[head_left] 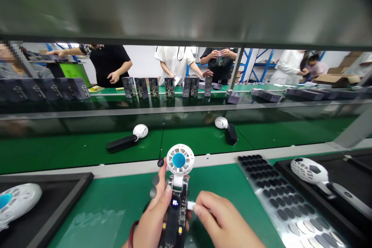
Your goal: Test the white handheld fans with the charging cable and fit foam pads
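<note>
A handheld fan point(176, 217) with a round white head, a blue centre and a dark body stands upright in my left hand point(154, 217), its small display lit. Black round pads stick to the fingertips of that hand. My right hand point(223, 221) pinches a small white piece point(191, 205) against the right side of the fan's body. What the piece is, I cannot make out.
Fans lie on the green belt point(188, 135) ahead. A sheet of round black pads point(273, 193) is at the right. Black trays point(84, 186) flank both sides, each holding a fan. Boxes and several people are beyond, under a metal shelf.
</note>
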A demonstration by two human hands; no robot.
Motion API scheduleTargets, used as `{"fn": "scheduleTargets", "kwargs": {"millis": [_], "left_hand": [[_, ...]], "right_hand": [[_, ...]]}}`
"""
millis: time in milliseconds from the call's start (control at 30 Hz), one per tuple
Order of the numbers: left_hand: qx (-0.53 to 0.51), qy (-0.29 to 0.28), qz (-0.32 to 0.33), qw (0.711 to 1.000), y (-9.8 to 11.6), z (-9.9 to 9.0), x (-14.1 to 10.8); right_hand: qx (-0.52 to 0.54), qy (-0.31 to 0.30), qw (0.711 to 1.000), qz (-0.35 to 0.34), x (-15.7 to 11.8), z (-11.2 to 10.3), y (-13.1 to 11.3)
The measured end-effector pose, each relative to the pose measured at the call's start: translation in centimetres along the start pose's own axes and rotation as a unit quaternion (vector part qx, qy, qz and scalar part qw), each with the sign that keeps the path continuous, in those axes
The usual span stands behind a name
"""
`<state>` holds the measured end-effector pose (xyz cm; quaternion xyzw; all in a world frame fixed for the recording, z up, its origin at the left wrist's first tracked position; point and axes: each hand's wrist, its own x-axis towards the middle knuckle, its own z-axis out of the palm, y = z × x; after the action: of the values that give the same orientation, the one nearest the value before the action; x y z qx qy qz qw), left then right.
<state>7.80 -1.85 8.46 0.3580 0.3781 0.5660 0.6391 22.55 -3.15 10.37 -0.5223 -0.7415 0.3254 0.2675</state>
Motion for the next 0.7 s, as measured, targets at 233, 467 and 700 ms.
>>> {"fn": "scheduleTargets", "kwargs": {"millis": [233, 467, 700], "left_hand": [[0.001, -0.002, -0.043, 0.999, 0.5, 0.3, -0.2], [0.019, -0.050, -0.065, 0.996, 1.8, 1.4, 1.6], [0.096, -0.125, -0.088, 0.984, 0.3, 4.8, 6.3]], "right_hand": [[0.033, 0.000, 0.999, 0.013, 0.3, 0.4, 0.6], [0.235, 0.075, 0.965, 0.084, 1.3, 0.3, 2.1], [0.350, 0.138, 0.918, 0.126, 2.6, 0.9, 5.5]]}}
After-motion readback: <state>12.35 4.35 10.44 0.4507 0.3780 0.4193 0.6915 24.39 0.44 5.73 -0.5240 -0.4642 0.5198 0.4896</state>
